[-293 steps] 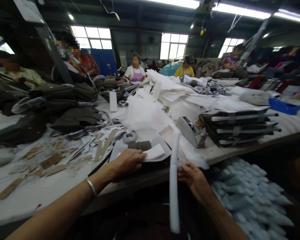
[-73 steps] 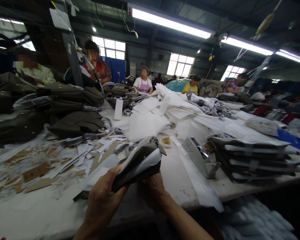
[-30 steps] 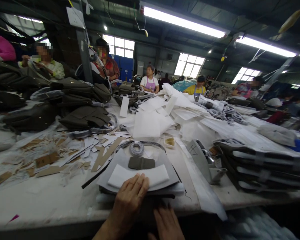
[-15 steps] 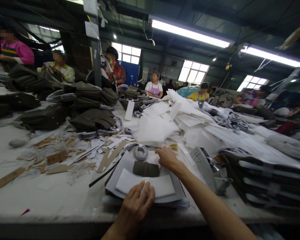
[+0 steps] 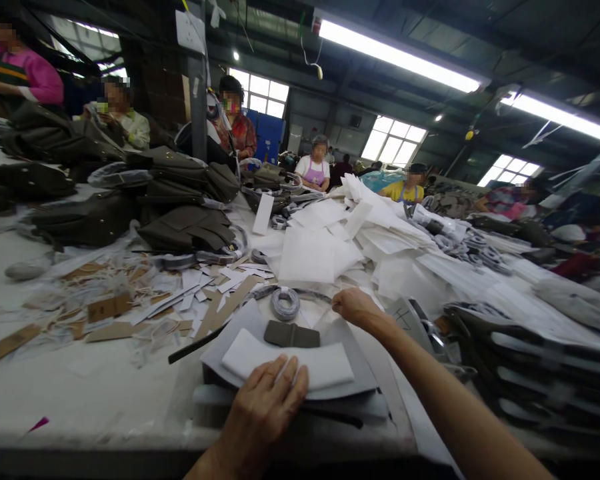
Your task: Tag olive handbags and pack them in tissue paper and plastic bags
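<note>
A flat, dark-edged bag covered by a grey sheet [image 5: 355, 347] lies in front of me at the table's near edge. My left hand [image 5: 275, 397] rests on a folded white foam sheet [image 5: 325, 368] on top, fingers stretched out. Beyond the foam lies an olive leather-like piece [image 5: 292, 335] with a raised middle. Behind that sits a plastic-wrapped strap coil [image 5: 285, 303]. A wrapped bag handle [image 5: 310, 295] arches behind the coil. At its right end my right hand [image 5: 357, 308] is closed on it, fingertips partly hidden. A dark strap [image 5: 195, 345] sticks out at the left.
White sheets [image 5: 310, 253] are heaped behind the bag. Cardboard and paper scraps [image 5: 110, 308] litter the left, before piled olive bags [image 5: 185, 227]. Stacked dark bags [image 5: 520, 360] stand at the right. Several people work farther back, one in a purple apron [image 5: 314, 175].
My right hand has moved slightly right and up with the handle's end. The bag has shifted, and a dark strip now shows under its front edge. My left hand stays on the foam.
</note>
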`<action>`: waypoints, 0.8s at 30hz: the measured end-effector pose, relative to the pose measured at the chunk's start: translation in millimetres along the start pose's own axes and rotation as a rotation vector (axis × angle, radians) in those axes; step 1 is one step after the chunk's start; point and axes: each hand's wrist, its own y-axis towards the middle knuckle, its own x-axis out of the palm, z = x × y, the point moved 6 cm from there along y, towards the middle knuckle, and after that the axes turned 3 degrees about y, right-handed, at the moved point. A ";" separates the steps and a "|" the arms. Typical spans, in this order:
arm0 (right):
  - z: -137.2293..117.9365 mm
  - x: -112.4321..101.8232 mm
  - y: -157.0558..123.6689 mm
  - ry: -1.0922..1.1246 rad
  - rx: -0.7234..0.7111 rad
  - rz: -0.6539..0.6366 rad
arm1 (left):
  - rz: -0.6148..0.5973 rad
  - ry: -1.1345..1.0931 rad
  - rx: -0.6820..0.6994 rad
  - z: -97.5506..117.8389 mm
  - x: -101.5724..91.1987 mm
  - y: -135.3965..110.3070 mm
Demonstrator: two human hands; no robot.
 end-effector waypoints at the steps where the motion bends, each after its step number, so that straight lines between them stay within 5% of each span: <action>1: 0.1 -3.3 -1.9 -0.010 -0.004 -0.010 | -0.012 0.003 0.014 -1.4 -2.9 0.4; 12: -37.9 -25.6 -56.4 -0.001 -0.232 0.005 | -0.033 0.042 0.022 3.2 12.2 -23.0; 18: -54.7 5.4 -106.8 0.280 -0.536 0.249 | -0.034 0.034 -0.005 4.3 9.4 -21.3; 24: -54.8 29.8 -148.0 0.510 -0.542 0.367 | -0.043 0.031 -0.008 4.1 8.1 -20.1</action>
